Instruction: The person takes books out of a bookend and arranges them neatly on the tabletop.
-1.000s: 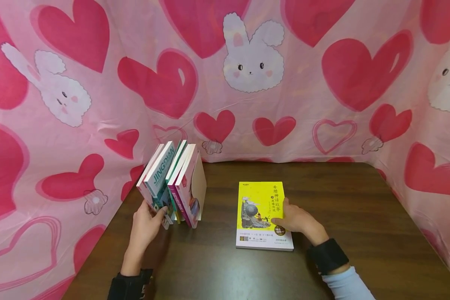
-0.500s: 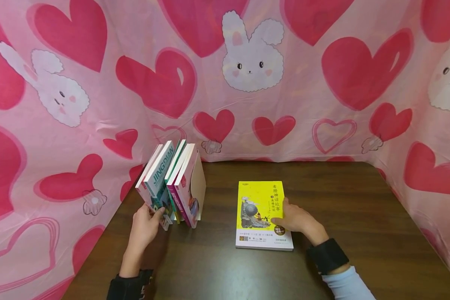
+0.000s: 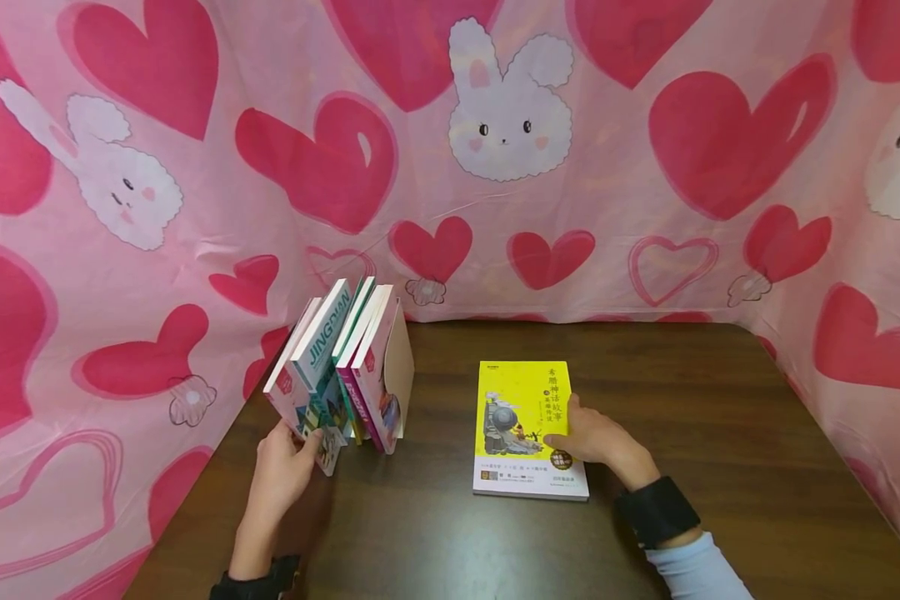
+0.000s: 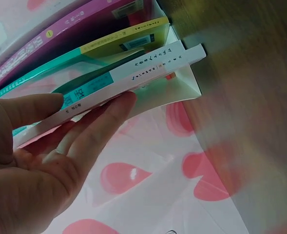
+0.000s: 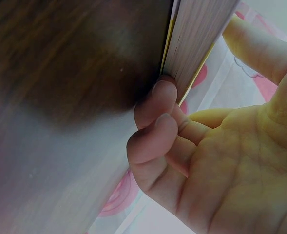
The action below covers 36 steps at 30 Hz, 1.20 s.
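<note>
1. Yellow book [image 3: 528, 429] lies flat on the table [image 3: 720, 467], near the front edge and well apart from the row of upright books [image 3: 345, 367] at the left.
2. The right hand [image 3: 596, 440] pinches the yellow book's right edge, thumb on the cover and fingertips [image 5: 158, 97] curled under the pages; a firmer hold likely needs the fingers slid deeper beneath before any lift.
3. The left hand [image 3: 285, 467] holds the outermost book [image 4: 128, 83] of the row, thumb on one face and fingers on the other; it leans away from the rest.
4. Steadying that row would keep the leaning books from toppling.
5. Behind hangs the heart-and-rabbit cloth [image 3: 510, 167].
</note>
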Each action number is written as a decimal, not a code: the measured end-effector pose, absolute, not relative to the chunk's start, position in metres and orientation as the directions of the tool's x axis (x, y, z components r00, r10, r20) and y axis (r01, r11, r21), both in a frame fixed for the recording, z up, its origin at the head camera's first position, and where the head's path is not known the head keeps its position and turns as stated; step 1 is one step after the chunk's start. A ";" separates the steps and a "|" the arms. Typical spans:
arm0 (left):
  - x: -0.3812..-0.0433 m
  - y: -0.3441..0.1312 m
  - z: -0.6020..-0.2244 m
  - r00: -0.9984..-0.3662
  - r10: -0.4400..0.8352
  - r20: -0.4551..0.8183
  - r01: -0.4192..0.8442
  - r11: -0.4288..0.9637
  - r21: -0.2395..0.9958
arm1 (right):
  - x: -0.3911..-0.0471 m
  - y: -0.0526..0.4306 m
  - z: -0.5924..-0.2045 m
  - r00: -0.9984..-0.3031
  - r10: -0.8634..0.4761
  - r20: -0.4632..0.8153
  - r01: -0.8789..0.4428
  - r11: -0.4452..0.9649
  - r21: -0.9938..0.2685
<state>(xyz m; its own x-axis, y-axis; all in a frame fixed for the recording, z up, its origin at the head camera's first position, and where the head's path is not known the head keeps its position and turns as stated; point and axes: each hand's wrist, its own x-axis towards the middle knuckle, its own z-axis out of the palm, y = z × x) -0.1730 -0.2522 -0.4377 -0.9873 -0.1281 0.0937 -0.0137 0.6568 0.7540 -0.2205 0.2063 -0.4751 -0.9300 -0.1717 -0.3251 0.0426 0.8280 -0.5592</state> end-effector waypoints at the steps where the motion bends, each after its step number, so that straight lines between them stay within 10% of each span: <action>1: -0.173 -0.252 -0.438 -0.988 -0.128 0.092 -0.015 0.654 0.756 | -0.220 0.206 -0.475 -0.930 -0.171 -0.325 0.043 0.828 -0.558; 36: -0.178 -0.258 -0.443 -0.972 -0.140 0.190 0.063 0.619 0.783 | -0.220 0.207 -0.475 -0.932 -0.166 -0.322 0.048 0.825 -0.562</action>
<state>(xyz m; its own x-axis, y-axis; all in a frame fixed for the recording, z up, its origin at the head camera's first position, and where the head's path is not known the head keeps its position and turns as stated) -0.1781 -0.2579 -0.4430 -0.9718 -0.1405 0.1895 0.0631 0.6193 0.7826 -0.2199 0.2067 -0.4753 -0.9320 -0.1658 -0.3224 0.0477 0.8255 -0.5624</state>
